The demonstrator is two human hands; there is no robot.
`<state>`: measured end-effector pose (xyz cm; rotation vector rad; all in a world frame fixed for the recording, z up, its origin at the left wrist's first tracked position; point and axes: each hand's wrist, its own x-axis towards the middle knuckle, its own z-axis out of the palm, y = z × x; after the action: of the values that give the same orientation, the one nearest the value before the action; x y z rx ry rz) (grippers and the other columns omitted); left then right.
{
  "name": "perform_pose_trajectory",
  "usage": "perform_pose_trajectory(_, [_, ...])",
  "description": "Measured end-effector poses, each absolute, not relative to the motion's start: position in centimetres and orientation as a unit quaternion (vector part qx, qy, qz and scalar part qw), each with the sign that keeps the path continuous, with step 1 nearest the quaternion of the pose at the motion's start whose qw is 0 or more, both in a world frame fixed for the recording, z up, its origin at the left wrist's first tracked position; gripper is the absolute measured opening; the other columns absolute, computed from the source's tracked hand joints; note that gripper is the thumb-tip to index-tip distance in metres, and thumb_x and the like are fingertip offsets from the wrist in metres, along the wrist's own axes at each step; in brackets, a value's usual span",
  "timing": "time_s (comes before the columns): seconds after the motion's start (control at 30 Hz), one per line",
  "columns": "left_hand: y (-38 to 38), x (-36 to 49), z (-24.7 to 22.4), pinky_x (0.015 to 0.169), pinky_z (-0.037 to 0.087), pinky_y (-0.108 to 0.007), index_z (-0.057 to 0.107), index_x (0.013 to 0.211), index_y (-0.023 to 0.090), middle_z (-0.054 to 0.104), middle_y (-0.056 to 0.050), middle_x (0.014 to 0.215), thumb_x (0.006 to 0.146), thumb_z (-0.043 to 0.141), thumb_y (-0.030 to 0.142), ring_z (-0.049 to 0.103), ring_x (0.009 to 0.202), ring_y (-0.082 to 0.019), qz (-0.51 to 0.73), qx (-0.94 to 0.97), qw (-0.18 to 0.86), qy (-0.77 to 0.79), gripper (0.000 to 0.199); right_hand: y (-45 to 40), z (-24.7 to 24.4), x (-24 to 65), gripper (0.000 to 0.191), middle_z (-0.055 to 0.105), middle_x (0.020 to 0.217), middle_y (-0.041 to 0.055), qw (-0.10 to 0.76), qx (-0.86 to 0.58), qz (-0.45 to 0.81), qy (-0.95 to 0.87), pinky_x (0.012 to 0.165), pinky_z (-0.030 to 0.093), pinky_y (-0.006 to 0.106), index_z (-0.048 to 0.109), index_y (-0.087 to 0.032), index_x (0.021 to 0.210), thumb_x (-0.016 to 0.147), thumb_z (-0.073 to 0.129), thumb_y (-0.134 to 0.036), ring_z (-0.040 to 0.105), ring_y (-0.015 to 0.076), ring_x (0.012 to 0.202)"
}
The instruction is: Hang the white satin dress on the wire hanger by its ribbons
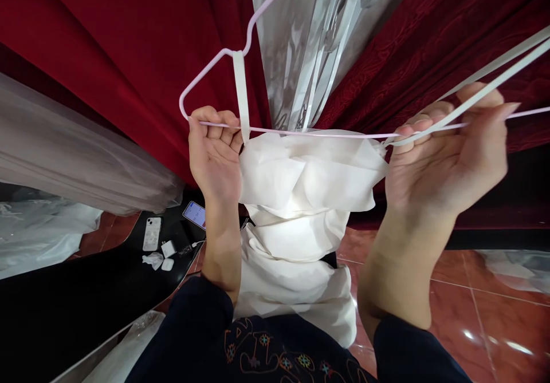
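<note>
A thin pale-pink hanger (320,135) spans the view just in front of me. Around the left end of its lower bar, the fingers of my left hand (215,160) are curled. My right hand (442,160) is closed on the same bar farther right, where pale straps (485,94) run across its fingers and out of view. Below the bar hangs a white garment (296,182), its gathered fabric falling in folds towards my lap. One flat strap (241,94) of it is looped over the hanger's left shoulder, beside my left hand.
Red curtains (129,56) and clear plastic covers (301,45) hang ahead. On a black surface (107,291) at left lie a white phone (152,234), a lit phone (195,214), a charger (168,249) and a small white case (167,264). Reddish tiles (490,326) cover the floor.
</note>
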<state>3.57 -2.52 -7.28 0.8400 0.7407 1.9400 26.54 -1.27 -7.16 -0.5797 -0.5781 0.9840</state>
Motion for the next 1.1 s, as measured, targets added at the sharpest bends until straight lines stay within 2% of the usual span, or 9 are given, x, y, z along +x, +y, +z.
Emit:
perform_pose_trajectory(0.1, [-3.1,3.6,-7.8,0.081,0.054,-0.029,0.068,0.097,0.023,0.07,-0.004,0.095,0.105,0.055,0.045,0.068,0.083,-0.017,0.765,0.376,0.407,0.327,0.027,-1.2,-7.2,26.5,0.059,0.049,0.055,-0.0033,0.808,-0.244,0.461,-0.275,0.053,0.058,0.018,0.066,-0.019,0.077,0.108,0.021,-0.041,0.061,0.0049,0.055])
perform_pose_trajectory(0.3, [-4.8,3.1,-7.4,0.089,0.051,-0.038,0.078,0.096,0.027,0.072,-0.005,0.089,0.101,0.063,0.027,0.066,0.097,-0.025,0.675,0.48,0.357,0.431,0.015,-1.0,-8.7,25.5,0.05,0.039,0.049,-0.005,0.798,-0.19,0.494,-0.29,0.064,0.062,0.021,0.064,-0.019,0.071,0.105,0.038,-0.046,0.06,0.0062,0.055])
perform_pose_trajectory(0.4, [-5.1,2.9,-5.5,0.072,0.05,-0.032,0.079,0.09,0.025,0.069,-0.004,0.083,0.102,0.064,0.024,0.061,0.08,-0.02,0.659,0.504,0.332,0.449,0.019,-0.8,-8.9,25.5,0.047,0.039,0.05,-0.0052,0.795,-0.193,0.492,-0.297,0.064,0.061,0.021,0.062,-0.019,0.071,0.106,0.038,-0.041,0.057,0.0061,0.054])
perform_pose_trajectory(0.5, [-4.4,2.6,-3.0,0.051,0.038,-0.025,0.08,0.09,0.02,0.067,-0.004,0.08,0.103,0.063,0.027,0.056,0.069,-0.015,0.696,0.488,0.342,0.4,0.022,-0.5,-8.8,25.9,0.046,0.034,0.049,-0.0058,0.785,-0.213,0.506,-0.287,0.061,0.06,0.021,0.058,-0.019,0.07,0.106,0.038,-0.04,0.053,0.0058,0.051])
perform_pose_trajectory(0.67, [-2.8,0.4,-0.9,0.06,0.051,-0.015,0.076,0.11,0.014,0.074,-0.004,0.119,0.109,0.051,0.028,0.068,0.11,-0.016,0.738,0.426,0.429,0.299,0.028,-0.4,-8.7,26.3,0.049,0.033,0.049,-0.0053,0.772,-0.221,0.523,-0.285,0.061,0.06,0.02,0.056,-0.019,0.07,0.107,0.03,-0.037,0.052,0.0059,0.051])
perform_pose_trajectory(0.8, [-2.4,-1.1,-3.5,0.066,0.052,-0.018,0.075,0.115,0.021,0.072,-0.003,0.131,0.105,0.058,0.027,0.064,0.127,-0.022,0.784,0.405,0.275,0.381,0.021,-0.3,-8.5,26.1,0.049,0.033,0.049,-0.005,0.783,-0.22,0.511,-0.277,0.061,0.06,0.023,0.054,-0.019,0.069,0.107,0.027,-0.036,0.051,0.0067,0.05])
perform_pose_trajectory(0.87, [-2.3,-0.9,-5.3,0.065,0.051,-0.019,0.075,0.114,0.023,0.073,-0.004,0.129,0.102,0.062,0.031,0.066,0.122,-0.022,0.78,0.394,0.258,0.412,0.019,-0.2,-8.4,25.9,0.051,0.031,0.049,-0.005,0.783,-0.229,0.514,-0.266,0.059,0.059,0.022,0.052,-0.019,0.068,0.107,0.024,-0.035,0.049,0.0067,0.05])
perform_pose_trajectory(1.0, [-2.1,1.1,-6.8,0.055,0.046,-0.023,0.076,0.104,0.023,0.077,-0.009,0.114,0.106,0.051,0.048,0.072,0.103,-0.022,0.743,0.37,0.398,0.391,0.036,-0.1,-8.5,25.8,0.046,0.026,0.051,-0.0055,0.775,-0.243,0.534,-0.235,0.059,0.058,0.021,0.049,-0.02,0.069,0.107,0.029,-0.037,0.047,0.0065,0.05])
perform_pose_trajectory(1.1, [-2.1,2.6,-6.3,0.043,0.035,-0.023,0.071,0.09,0.021,0.071,-0.007,0.084,0.108,0.047,0.051,0.07,0.082,-0.018,0.77,0.339,0.441,0.313,0.042,-0.2,-8.4,25.7,0.044,0.025,0.052,-0.0056,0.771,-0.239,0.545,-0.226,0.061,0.059,0.021,0.05,-0.02,0.07,0.106,0.033,-0.039,0.047,0.0065,0.052])
